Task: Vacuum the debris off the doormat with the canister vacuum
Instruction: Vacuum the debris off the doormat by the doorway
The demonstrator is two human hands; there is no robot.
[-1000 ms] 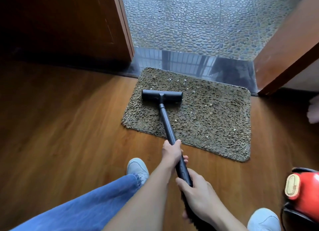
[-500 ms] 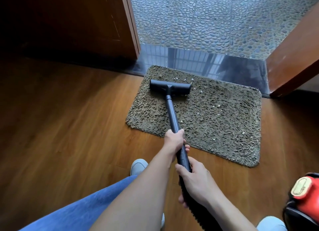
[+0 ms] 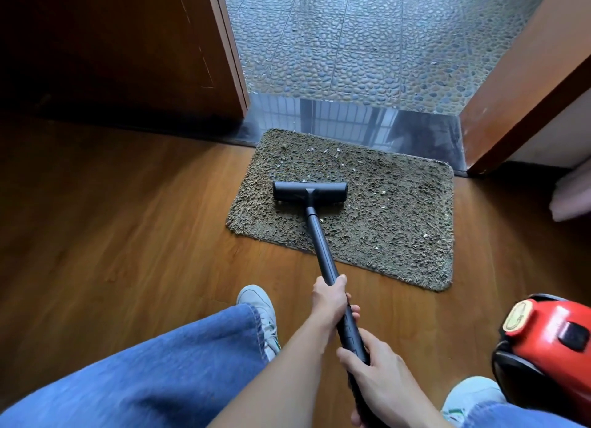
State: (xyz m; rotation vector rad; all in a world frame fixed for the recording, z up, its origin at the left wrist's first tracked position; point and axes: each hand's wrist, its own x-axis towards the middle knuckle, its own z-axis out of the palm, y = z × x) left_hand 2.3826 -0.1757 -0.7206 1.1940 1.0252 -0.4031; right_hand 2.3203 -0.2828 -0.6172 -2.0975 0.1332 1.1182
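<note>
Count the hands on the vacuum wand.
2. The left hand grips the wand farther forward, toward the doormat; the right hand grips it just behind, closer to the person. Neither is hidden.

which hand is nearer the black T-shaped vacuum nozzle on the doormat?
Left. The left hand grips the black wand partway toward the black T-shaped nozzle; the right hand holds it farther back.

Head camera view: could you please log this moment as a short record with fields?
doormat: on wood floor at the threshold
nozzle: flat on the mat's left half
debris: pale specks beyond and right of nozzle
left hand: grips wand, nearer nozzle
right hand: grips wand, nearer body
canister: red, on floor, right edge
</note>
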